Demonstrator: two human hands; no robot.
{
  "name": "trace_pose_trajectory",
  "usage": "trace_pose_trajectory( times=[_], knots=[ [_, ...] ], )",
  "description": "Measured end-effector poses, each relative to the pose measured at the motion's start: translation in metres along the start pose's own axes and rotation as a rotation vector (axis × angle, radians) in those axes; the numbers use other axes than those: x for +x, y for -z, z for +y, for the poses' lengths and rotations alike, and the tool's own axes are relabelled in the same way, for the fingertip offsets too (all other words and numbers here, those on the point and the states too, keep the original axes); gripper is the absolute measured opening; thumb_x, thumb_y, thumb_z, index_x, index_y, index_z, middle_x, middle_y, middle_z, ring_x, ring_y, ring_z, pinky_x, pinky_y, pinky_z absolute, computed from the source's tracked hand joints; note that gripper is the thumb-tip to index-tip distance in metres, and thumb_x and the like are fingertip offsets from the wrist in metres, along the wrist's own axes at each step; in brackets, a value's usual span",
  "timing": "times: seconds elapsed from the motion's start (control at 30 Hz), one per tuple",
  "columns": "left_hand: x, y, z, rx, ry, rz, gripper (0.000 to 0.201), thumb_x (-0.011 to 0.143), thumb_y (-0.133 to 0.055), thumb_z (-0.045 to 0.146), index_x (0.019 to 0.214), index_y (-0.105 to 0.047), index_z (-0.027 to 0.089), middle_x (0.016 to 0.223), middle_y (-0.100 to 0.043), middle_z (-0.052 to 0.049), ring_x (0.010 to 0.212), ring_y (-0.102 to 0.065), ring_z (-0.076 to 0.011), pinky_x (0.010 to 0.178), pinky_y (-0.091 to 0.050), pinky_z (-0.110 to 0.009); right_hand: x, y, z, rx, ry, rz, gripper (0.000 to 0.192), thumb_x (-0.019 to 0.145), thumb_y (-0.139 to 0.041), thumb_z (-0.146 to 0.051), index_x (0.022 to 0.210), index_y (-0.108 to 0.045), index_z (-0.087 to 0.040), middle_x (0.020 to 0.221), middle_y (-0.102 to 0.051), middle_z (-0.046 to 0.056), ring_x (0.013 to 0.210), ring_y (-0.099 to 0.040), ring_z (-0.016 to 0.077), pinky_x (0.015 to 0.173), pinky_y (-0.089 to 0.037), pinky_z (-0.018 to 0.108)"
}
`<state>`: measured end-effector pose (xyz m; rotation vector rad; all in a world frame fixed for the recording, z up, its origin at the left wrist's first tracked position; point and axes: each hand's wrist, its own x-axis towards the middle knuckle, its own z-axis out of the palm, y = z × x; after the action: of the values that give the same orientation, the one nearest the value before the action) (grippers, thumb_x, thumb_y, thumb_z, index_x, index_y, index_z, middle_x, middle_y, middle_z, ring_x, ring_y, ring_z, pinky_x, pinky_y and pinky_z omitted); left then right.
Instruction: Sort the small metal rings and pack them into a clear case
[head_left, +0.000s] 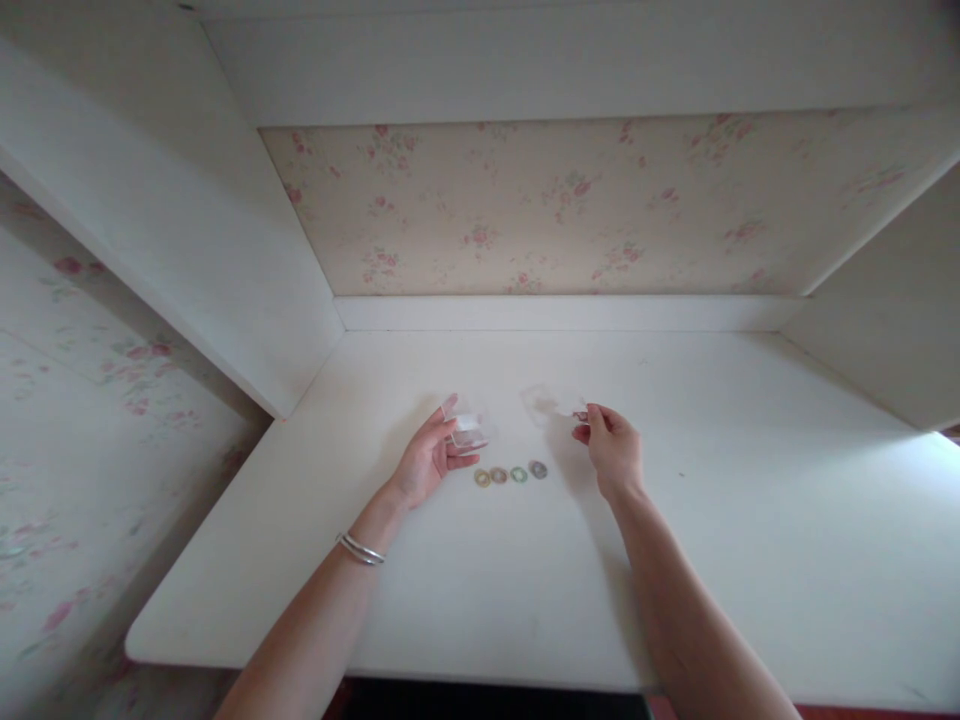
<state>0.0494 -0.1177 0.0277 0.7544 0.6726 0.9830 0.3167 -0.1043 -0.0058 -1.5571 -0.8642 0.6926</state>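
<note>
Nearest you, a bangle sits on your left wrist, and the white desk runs bare up to your hands. Just ahead lie four small rings in a row, touching or nearly so, between your two hands; they look light, thin and probably stretchy, so they would likely pinch up easily by the edge with two fingertips. Your left hand is closed around a small clear box, thumb under and fingers over; it looks like hard, smooth plastic, light and apt to slip, so hold it by its side walls. Whether anything is inside it I cannot tell. Your right hand pinches the near edge of a clear lid, held just above the desk. Beyond stands the floral back wall.
</note>
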Motion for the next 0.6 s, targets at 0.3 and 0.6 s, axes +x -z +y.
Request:
trace_pose_trajectory(
  times=[0.3, 0.6],
  knots=[
    [0.014, 0.003, -0.001, 0.089, 0.013, 0.120, 0.053, 0.080, -0.063, 0.029, 0.130, -0.044, 0.024, 0.115, -0.063, -0.010, 0.090, -0.067, -0.0214, 0.070, -0.056, -0.030, 0.007, 0.017, -0.004, -0.588, 0.112, -0.082, 0.038, 0.088, -0.037, -0.037, 0.108, -0.064, -0.019, 0.072, -0.069, 0.005, 0.075, -0.064, 0.0188, 0.067, -0.042, 0.027],
    [0.025, -0.007, -0.023, 0.503, -0.111, 0.335, 0.049, 0.079, -0.063, 0.035, 0.123, -0.051, 0.017, 0.105, -0.061, -0.009, 0.073, -0.067, -0.0160, 0.064, -0.058, -0.031, 0.005, 0.027, -0.010, -1.063, 0.244, -0.075, 0.038, 0.089, -0.033, -0.028, 0.103, -0.067, -0.019, 0.089, -0.069, 0.011, 0.077, -0.061, 0.0211, 0.064, -0.037, 0.028]
  ],
)
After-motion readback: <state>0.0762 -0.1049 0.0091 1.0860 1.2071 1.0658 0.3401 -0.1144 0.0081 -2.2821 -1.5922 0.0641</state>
